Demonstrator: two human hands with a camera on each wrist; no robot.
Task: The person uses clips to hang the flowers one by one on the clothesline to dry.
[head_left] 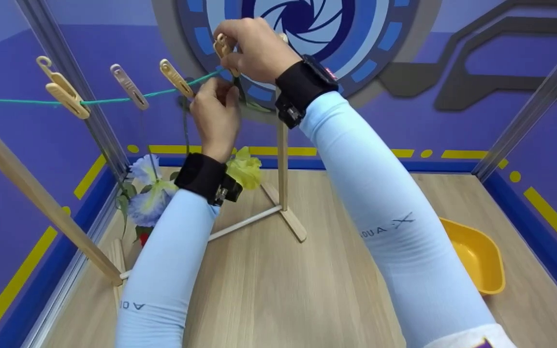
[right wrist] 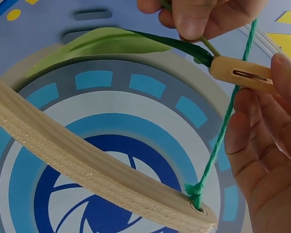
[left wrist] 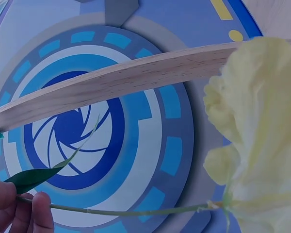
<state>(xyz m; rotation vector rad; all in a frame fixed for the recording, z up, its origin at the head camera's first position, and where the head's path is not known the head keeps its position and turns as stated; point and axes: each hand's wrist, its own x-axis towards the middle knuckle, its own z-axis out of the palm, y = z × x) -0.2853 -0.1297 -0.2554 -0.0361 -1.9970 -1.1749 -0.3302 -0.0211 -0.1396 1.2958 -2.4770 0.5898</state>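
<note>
My left hand (head_left: 216,116) pinches the thin green stem (left wrist: 121,212) of a yellow flower (left wrist: 266,126) just under the line. The bloom hangs head down below that wrist. In the right wrist view, my right hand (head_left: 261,52) grips a beige clothespin (right wrist: 240,74) between thumb and fingers. The clothespin lies across the green string (right wrist: 217,145), and its tip meets the top of the stem beside a green leaf (right wrist: 106,42). The left fingers sit right next to that tip.
Along the string hang more clothespins (head_left: 176,78), with pale blue flowers (head_left: 150,208) below. Wooden posts (head_left: 282,159) carry the string, joined low down by a white rod (head_left: 244,223). A yellow basin (head_left: 493,261) stands on the wooden tabletop (head_left: 307,290) at right, partly behind my right sleeve.
</note>
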